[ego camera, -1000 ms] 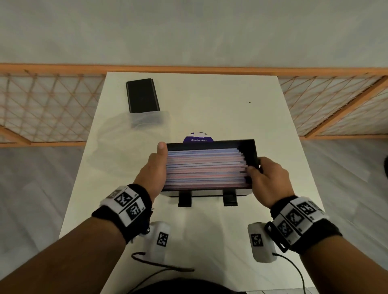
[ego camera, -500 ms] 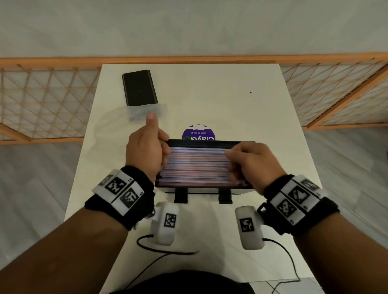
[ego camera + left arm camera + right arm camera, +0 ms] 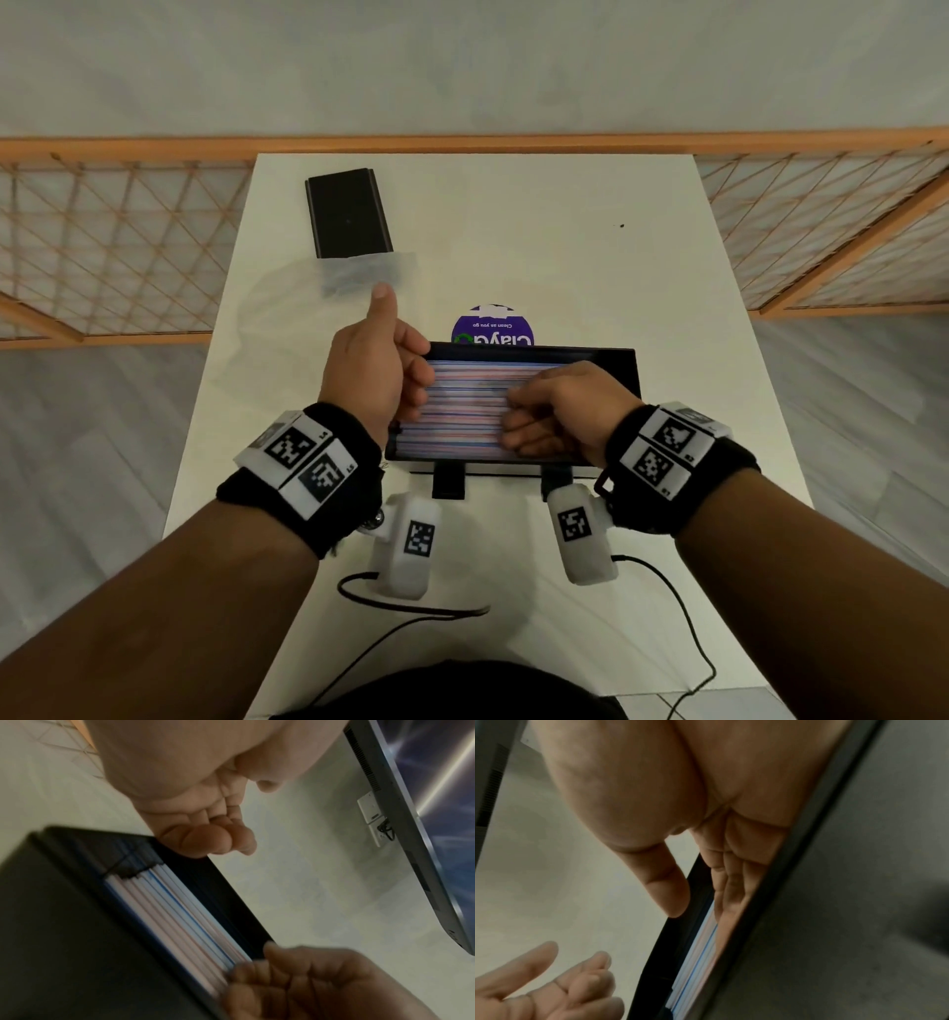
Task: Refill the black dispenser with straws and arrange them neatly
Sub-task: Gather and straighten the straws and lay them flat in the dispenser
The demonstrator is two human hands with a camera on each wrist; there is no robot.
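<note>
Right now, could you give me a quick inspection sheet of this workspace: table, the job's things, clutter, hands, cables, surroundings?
Surface: white table, one small dark speck.
Job's things: black dispenser, open on top, filled with straws lying lengthwise.
Clutter: black lid at far left; clear plastic wrapper beside it; purple round sticker behind the dispenser.
Hands: left hand at the dispenser's left end, thumb raised; right hand resting fingers on the straws.
Cables: black cables from the wrist cameras.
Surroundings: wooden lattice fence, grey floor.
</note>
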